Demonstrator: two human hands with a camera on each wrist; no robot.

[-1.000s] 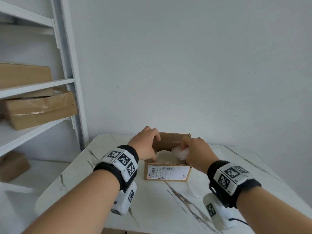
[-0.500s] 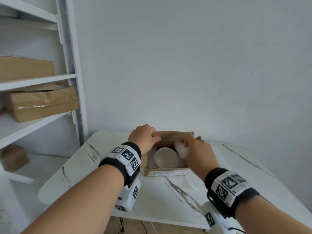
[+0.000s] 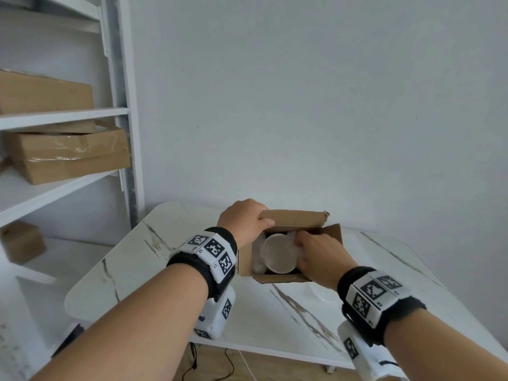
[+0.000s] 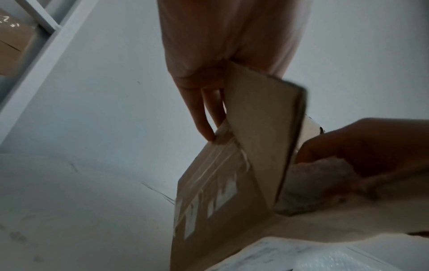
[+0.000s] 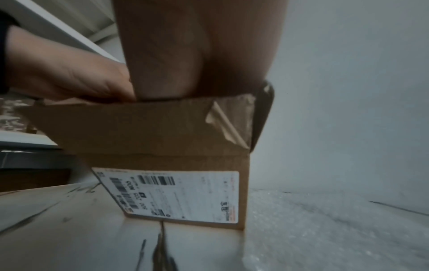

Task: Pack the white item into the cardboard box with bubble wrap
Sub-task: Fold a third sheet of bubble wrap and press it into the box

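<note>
A small cardboard box (image 3: 275, 278) with a shipping label (image 5: 171, 194) stands on the white marble table (image 3: 170, 259). Inside it sits a round white item (image 3: 279, 254), with bubble wrap (image 3: 258, 255) along its left side. My left hand (image 3: 264, 220) grips the raised box flap (image 3: 294, 217), thumb on top and fingers (image 4: 204, 113) down the outside. My right hand (image 3: 302, 243) reaches into the right side of the box, its fingers curled on a wad of bubble wrap (image 4: 325, 174) beside the white item. The right fingertips are hidden inside the box.
A white shelf unit (image 3: 121, 111) at the left holds several cardboard boxes (image 3: 68, 155). A loose bubble wrap sheet (image 5: 325, 229) lies on the table right of the box. The wall stands close behind, and cables (image 3: 209, 364) trail under the table's near edge.
My left hand has lifted the flap up over the far side of the box. My right hand has moved the bubble wrap wad down beside the white item. The view now looks more steeply into the box.
</note>
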